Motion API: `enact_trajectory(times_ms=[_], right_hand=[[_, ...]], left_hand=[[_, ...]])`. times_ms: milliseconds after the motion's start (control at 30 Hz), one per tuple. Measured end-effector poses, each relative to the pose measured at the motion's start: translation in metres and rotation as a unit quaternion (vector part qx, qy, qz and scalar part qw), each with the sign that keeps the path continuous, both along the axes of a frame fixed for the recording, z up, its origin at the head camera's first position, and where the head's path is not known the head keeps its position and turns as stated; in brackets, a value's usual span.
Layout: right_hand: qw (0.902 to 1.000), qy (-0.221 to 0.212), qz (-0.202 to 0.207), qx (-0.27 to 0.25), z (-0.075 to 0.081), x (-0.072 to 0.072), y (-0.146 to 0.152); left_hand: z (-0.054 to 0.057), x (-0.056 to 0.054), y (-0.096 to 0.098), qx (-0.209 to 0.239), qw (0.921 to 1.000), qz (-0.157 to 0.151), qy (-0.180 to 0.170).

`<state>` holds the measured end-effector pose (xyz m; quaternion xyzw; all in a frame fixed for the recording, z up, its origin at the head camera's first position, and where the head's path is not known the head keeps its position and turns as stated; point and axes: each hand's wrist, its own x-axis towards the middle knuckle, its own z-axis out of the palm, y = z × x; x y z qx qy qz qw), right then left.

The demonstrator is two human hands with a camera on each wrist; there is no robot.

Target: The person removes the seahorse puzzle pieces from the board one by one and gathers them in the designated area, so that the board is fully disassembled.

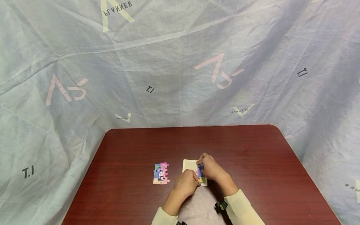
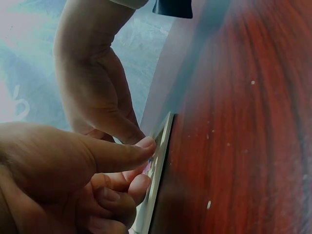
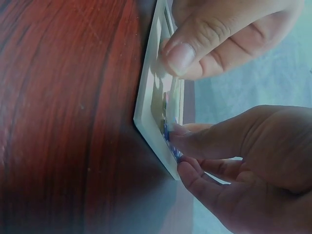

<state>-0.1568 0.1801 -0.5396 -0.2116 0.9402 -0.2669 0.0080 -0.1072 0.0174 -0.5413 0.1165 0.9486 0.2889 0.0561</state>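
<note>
A dark red, wood-grained desk (image 1: 135, 143) is being shown with its far edge being ended by two rounded corners. A pale, rimmed tray (image 1: 190, 164) is being carried between the left and right edges, well apart from both. On its left-edge side, colourful puzzle pieces (image 1: 161, 174) are being kept together in a small cluster, perhaps being overlapped in places, though they are too small to tell. Pale specks (image 2: 209, 205) are being scattered over the desk's grain.
</note>
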Motion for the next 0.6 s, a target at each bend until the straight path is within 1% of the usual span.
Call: enact_trajectory(times_ms=[200,367,600], right_hand=[[0.9998,0.019,0.005,0.006,-0.002,0.000,0.001],[1.0000,0.006,0.001,0.008,-0.002,0.000,0.001],[0.9999,0.002,0.000,0.016,-0.001,0.000,0.000]], left_hand=[[0.002,0.002,-0.005,0.031,0.9995,0.010,-0.002],[0.003,0.003,-0.011,0.045,0.9988,0.016,-0.005],[0.004,0.005,-0.016,0.036,0.9987,0.036,0.001]])
